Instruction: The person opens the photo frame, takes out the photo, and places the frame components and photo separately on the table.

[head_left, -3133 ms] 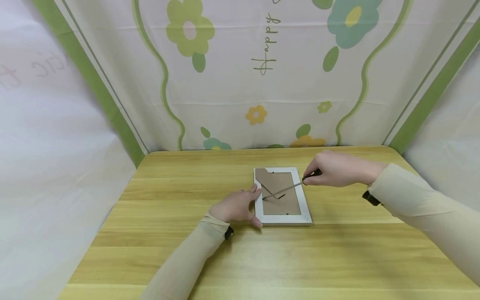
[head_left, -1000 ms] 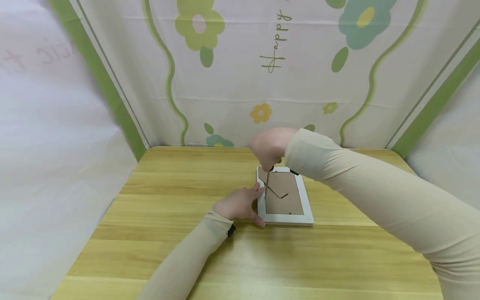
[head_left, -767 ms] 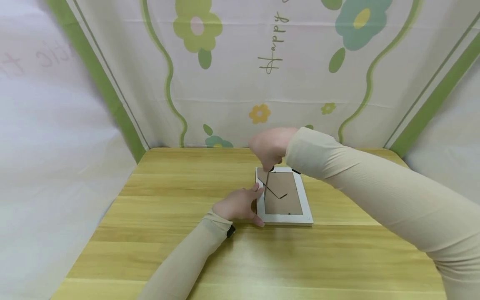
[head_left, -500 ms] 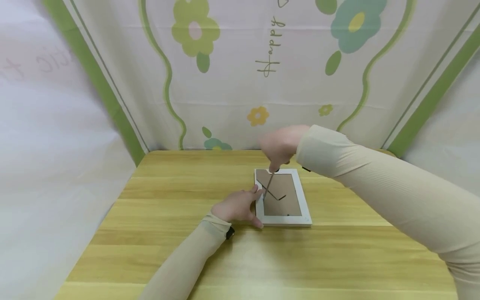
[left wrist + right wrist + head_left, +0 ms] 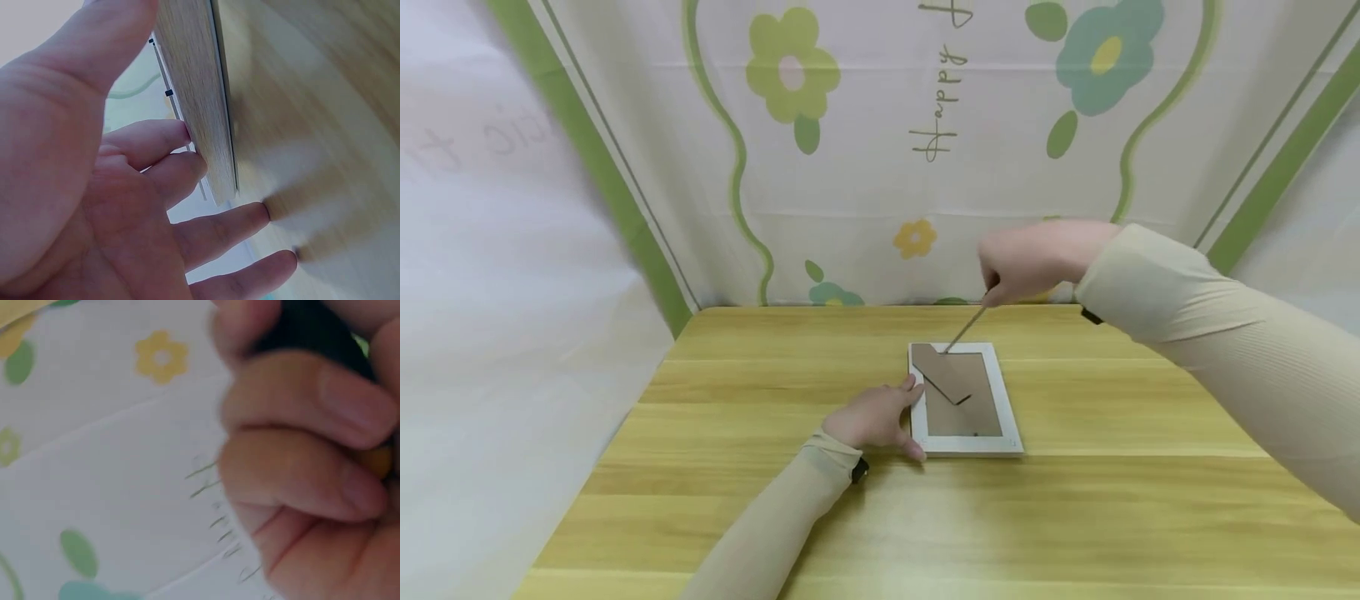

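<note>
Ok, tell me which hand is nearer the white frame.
Left. The left hand touches the white frame at its left edge; the right hand is apart from it, up off its far end, gripping a thin tool.

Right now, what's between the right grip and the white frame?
A thin tool shaft, slanting down from the right grip to the white frame, in the head view.

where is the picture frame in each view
Head: the picture frame lies just right of centre, a little below mid-height, touched by the left hand.
Left wrist: its wood-grained side runs from the top edge, near the centre, to below mid-height.
Right wrist: not in it.
Shared landmark: the wooden tabletop, at right in the left wrist view, top-left corner in the right wrist.
</note>
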Demonstrator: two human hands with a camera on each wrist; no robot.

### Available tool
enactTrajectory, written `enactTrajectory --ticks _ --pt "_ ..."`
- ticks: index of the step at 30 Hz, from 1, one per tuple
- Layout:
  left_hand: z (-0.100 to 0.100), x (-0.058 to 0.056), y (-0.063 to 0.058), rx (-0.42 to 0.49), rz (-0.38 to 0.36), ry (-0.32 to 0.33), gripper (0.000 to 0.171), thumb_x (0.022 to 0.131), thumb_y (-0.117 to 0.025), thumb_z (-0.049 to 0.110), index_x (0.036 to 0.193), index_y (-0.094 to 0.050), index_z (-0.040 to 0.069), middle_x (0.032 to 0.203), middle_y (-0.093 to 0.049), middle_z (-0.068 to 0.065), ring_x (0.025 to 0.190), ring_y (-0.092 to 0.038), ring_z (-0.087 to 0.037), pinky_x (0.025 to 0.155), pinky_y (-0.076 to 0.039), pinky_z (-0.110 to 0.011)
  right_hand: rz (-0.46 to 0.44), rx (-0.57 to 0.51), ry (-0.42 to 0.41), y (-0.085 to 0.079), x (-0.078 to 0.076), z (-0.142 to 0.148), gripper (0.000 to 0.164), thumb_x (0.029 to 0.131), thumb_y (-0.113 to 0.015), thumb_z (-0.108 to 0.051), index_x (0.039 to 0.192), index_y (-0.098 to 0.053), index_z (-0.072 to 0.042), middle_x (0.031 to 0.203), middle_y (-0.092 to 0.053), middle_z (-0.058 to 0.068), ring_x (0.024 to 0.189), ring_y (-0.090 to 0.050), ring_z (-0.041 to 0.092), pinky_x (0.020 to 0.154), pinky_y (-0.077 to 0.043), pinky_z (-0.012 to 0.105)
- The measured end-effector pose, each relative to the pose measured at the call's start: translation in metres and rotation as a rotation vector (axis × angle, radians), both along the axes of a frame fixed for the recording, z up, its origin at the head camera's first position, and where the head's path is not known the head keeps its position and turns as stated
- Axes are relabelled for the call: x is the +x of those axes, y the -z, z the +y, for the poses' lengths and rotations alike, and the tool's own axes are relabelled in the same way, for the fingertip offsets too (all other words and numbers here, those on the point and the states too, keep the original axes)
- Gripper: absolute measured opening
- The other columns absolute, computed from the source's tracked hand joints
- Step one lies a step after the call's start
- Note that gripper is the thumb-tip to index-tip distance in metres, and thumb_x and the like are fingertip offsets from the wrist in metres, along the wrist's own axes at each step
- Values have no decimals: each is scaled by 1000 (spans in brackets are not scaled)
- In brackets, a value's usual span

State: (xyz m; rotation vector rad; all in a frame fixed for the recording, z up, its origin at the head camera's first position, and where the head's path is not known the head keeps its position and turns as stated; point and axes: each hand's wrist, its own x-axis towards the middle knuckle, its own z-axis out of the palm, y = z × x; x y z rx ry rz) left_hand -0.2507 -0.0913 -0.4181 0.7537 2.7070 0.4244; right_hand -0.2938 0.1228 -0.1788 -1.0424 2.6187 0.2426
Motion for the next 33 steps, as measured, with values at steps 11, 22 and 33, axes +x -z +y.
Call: enactTrajectory --ticks 11,22,33 --pt "-2 4 1 16 -29 -15 108 72 -83 52 157 -29 13 163 -18 -8 141 -35 -35 114 -31 -42 208 -177 -14 21 -12 76 13 97 -65 -19 90 -73 -12 79 -65 -4 68 -56 9 66 -50 36" --pt "-2 3 2 16 -22 -7 108 73 -83 53 157 -29 12 162 -18 -7 141 -35 -35 114 -31 -42 177 -350 92 91 -21 152 11 102 -56 -14 98 -63 -7 83 -58 -4 73 -52 11 67 -47 36" --pt "0 1 2 17 -19 -2 109 73 -83 52 158 -27 13 162 -17 -6 140 -35 -37 114 -30 -43 102 -407 295 165 -23 204 16 107 -43 -13 103 -52 0 82 -50 3 73 -45 17 65 -39 36"
